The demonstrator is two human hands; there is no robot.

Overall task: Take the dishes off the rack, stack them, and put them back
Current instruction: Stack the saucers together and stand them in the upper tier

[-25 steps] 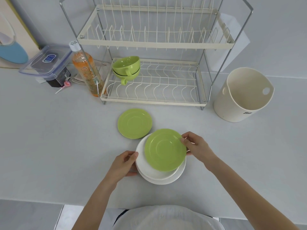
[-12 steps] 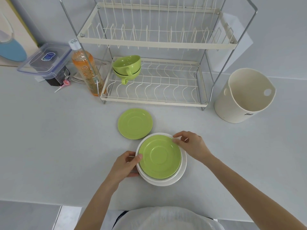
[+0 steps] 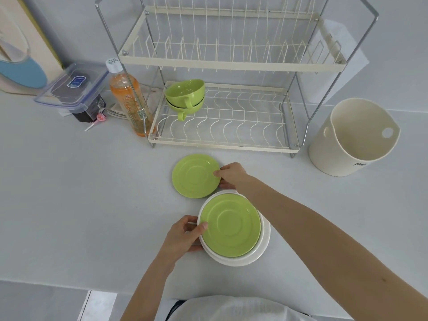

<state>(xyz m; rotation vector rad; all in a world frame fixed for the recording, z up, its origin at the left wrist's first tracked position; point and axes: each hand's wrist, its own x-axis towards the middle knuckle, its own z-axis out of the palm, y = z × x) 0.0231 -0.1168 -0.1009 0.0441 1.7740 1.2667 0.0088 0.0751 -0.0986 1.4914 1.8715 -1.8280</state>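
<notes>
A green saucer (image 3: pixel 230 225) lies on top of a stack of white plates (image 3: pixel 264 245) on the counter in front of me. My left hand (image 3: pixel 183 236) grips the stack's left edge, thumb on the green saucer's rim. A second green saucer (image 3: pixel 194 176) lies flat just beyond the stack. My right hand (image 3: pixel 230 174) pinches its right rim, thumb on top and fingers under the edge. Two stacked green cups (image 3: pixel 185 96) sit at the left end of the lower shelf of the wire dish rack (image 3: pixel 222 66), whose upper shelf holds nothing.
An orange drink bottle (image 3: pixel 128 100) stands against the rack's left side, next to a lidded plastic box (image 3: pixel 74 85). A cream bucket (image 3: pixel 354 137) stands right of the rack. The counter's front edge runs just below the plate stack.
My right hand set the first green saucer onto the white plates, let go, and moved up to take the second saucer by its rim. My left hand stayed on the stack.
</notes>
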